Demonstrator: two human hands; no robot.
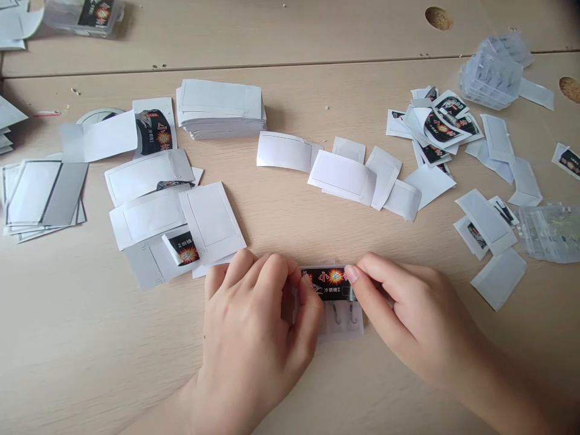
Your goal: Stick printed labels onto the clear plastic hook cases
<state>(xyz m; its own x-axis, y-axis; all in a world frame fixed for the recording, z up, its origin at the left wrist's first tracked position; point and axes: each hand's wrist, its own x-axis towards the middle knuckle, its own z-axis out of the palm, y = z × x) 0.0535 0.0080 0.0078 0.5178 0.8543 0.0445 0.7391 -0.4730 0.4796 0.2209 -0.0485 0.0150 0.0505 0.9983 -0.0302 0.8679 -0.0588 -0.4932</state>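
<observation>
**Table:** light wood-grain tabletop [86, 368], two panels meeting at a long straight seam [181, 65], round brown knots or holes toward the far right edge [438, 18].

**Far right:** heap of clear plastic sleeves [492, 78], loose black-printed cards [441, 124] just below and to the left, clear bag of small glinting items [550, 232] nearer the front edge (contents too small to identify).

**Centre:** tidy stack of white cards [220, 109], with a loose row of curled white folded cards [342, 175] to the right.

**Left:** overlapping white and grey-backed cards [45, 193] at the edge, scattered white folders [147, 175] nearer the middle, one small printed card with an orange burst [182, 251] tucked among them.

**Left hand:** [249, 338] fingers curled, thumb and fingertips pinching the left end of the black card, palm low over the tabletop.

**Right hand:** [408, 308] fingers extended and angled inward, fingertips pressed to the right end of the same card, a firm pinch.

**Item in hand:** black printed card [330, 284] with an orange burst and Chinese lettering, held between both hands just in front of the person, above a clear sleeve [341, 329] (edges partly hidden by the fingers).

**Smallest detail:** two fishing hooks [335, 314] visible through the plastic, points downward.
</observation>
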